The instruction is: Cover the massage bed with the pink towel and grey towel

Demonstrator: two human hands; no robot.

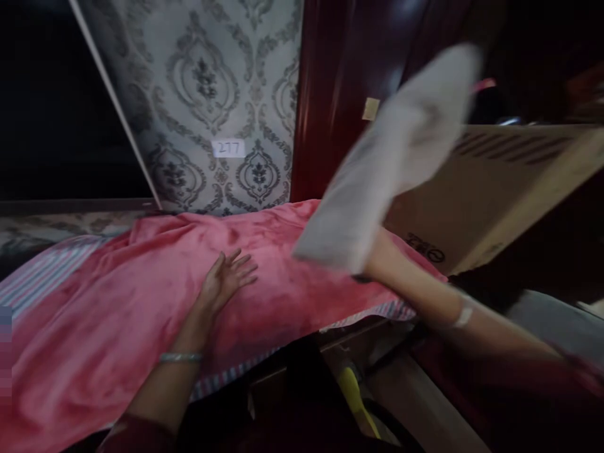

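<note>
The left hand (pixel 227 274) lies flat and open, fingers spread, on the pink blanket (pixel 141 302) covering the bed. The right hand (pixel 377 261), mostly hidden, grips the lower end of a pale grey cloth (pixel 391 157), blurred, raised above it. Just right of that cloth sits a cardboard box (pixel 495 189); beyond the left hand, patterned wallpaper (pixel 207 94).
</note>
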